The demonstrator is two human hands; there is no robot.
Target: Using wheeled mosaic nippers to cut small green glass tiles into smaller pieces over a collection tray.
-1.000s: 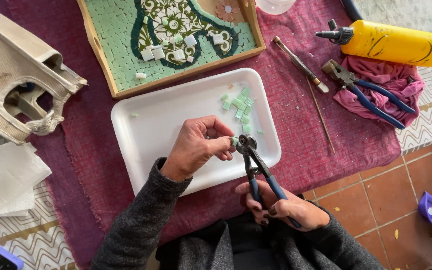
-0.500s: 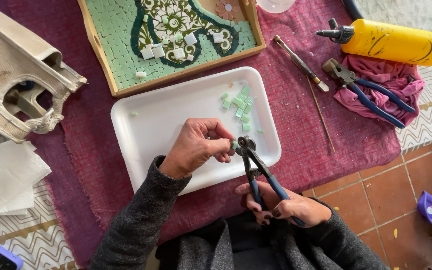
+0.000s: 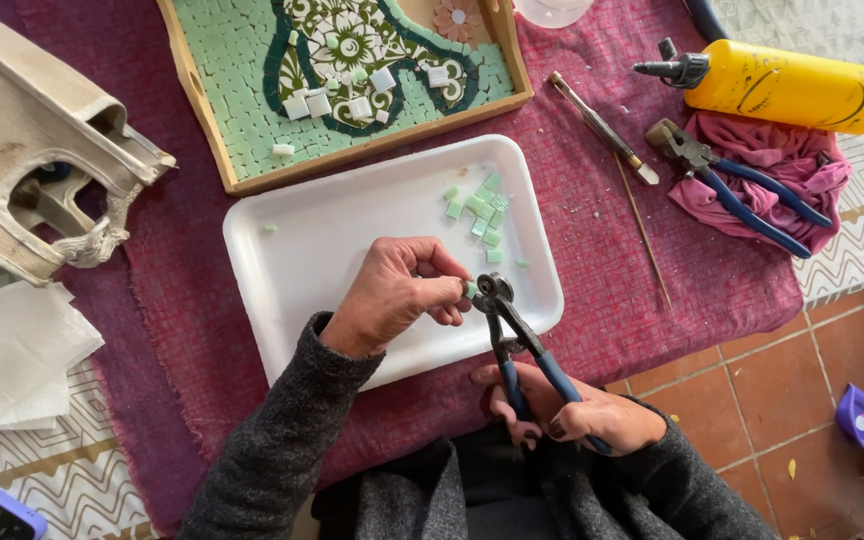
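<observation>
While our left hand (image 3: pixel 392 295) pinches a small green tile (image 3: pixel 471 290) into the nippers (image 3: pixel 512 335) that our right hand (image 3: pixel 577 415) squeezes shut, we work over the white tray (image 3: pixel 352 230) (so chips land there).

Tray (image 3: pixel 282 260) is laid on the cloth (image 3: pixel 592 250), mosaic board (image 3: pixel 352 80) behind it, glue bottle (image 3: pixel 802 90) and spare nippers (image 3: pixel 742 195) to its right, napkin (image 3: pixel 12 360) left.

Yellow bottle (image 3: pixel 802 88), spare pliers (image 3: pixel 742 195), mosaic frame (image 3: pixel 207 110).
</observation>
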